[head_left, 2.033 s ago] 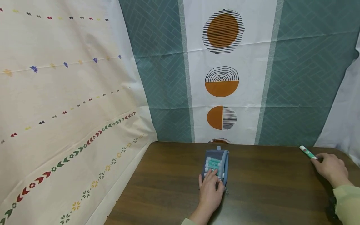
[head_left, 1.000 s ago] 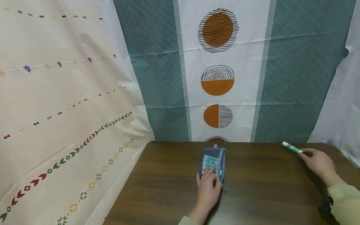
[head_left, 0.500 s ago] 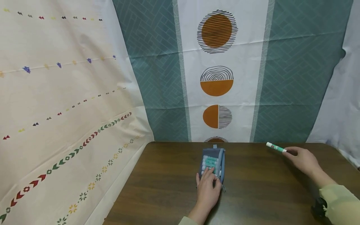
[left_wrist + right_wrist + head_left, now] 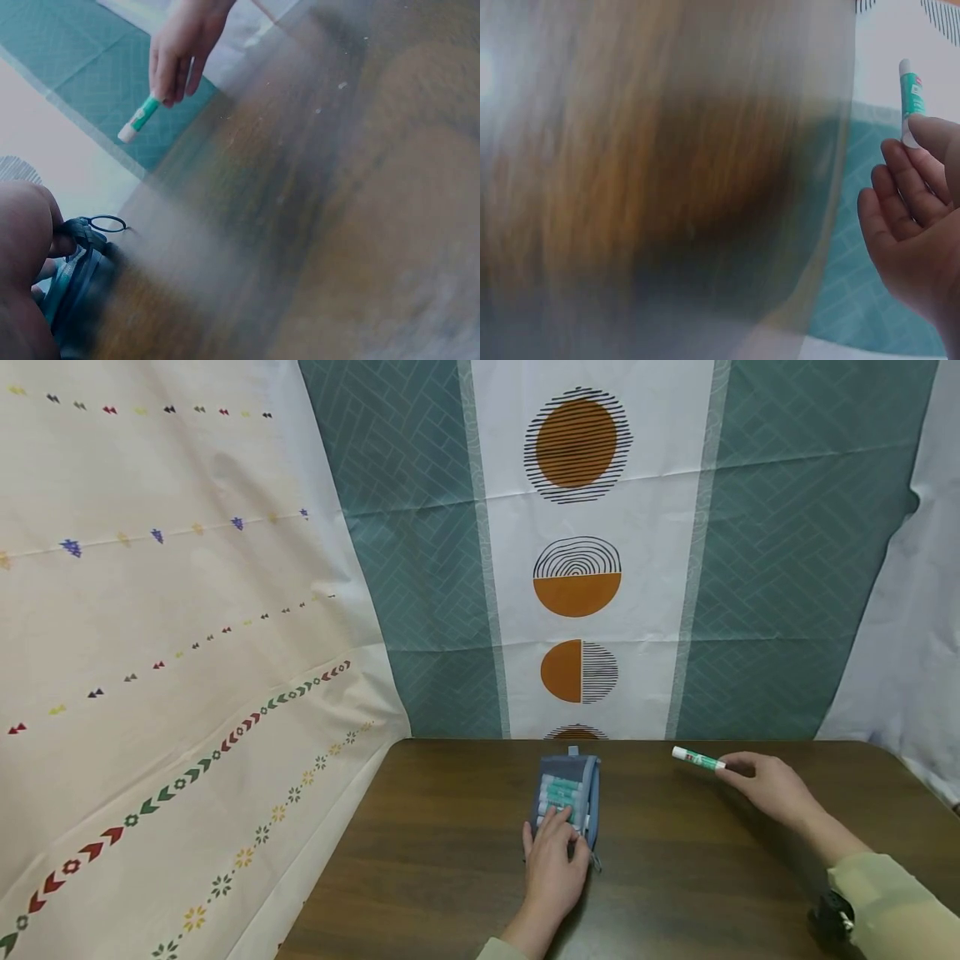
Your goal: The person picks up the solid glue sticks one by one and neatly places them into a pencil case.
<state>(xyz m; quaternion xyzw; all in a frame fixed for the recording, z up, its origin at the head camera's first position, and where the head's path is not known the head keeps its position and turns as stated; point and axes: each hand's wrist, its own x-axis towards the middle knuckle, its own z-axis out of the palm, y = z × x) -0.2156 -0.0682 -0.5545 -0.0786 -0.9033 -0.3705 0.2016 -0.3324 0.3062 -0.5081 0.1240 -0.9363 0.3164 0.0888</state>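
Note:
A blue-grey zip pouch [image 4: 590, 777] lies on the table, with several white-and-green tubes [image 4: 561, 787] showing through its clear front. My left hand [image 4: 553, 868] lies over the pouch's near end, two fingers stretched on its front. In the left wrist view, thumb and finger pinch the pouch's corner [image 4: 86, 236] beside a dark zip-pull ring [image 4: 106, 223]. To the right, above the table, my right hand [image 4: 772, 787] pinches one end of a slim white tube with a green label [image 4: 697, 758]. In the right wrist view this tube [image 4: 912, 94] sticks out past the thumb, the other fingers loosely bent.
The brown wooden table [image 4: 450, 852] ends at a hanging green and white cloth [image 4: 600, 685] at the back. A cream patterned cloth [image 4: 187, 693] hangs along the left side. A dark device [image 4: 831, 914] is on the right wrist.
My right hand has moved left with the white-and-green tube, closer to the pouch. The left hand and the pouch have stayed in place; the head view shifted slightly.

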